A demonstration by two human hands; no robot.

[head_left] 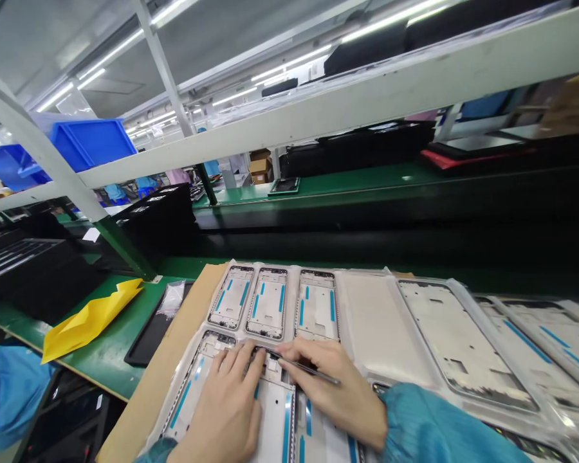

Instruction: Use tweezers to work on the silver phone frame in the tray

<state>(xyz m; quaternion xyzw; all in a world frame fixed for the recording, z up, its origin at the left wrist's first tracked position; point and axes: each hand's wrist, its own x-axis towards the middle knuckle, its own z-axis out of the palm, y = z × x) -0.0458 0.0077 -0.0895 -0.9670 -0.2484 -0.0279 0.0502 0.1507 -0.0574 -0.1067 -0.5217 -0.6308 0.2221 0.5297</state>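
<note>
A phone middle frame (276, 418) with blue strips lies in front of me on a clear plastic tray (367, 315). My left hand (229, 402) rests over its left side, fingers stretched forward, with the fingertips at its top edge. In my right hand (330, 382) is a slim dark tool, seemingly tweezers (313, 370), pinched between thumb and fingers. Its tip points at the upper part of the same frame; the exact contact is too small to make out. Beside both hands lie further frames, one of them (317, 305) just beyond my right hand.
Brown cardboard (174, 360) lies under the tray's left side. More frames in plastic (468, 341) lie to the right. On the green bench are a yellow sheet (89, 321) and a black tray (149, 334). A white shelf beam (289, 128) crosses above; a blue sleeve (9, 392) shows at left.
</note>
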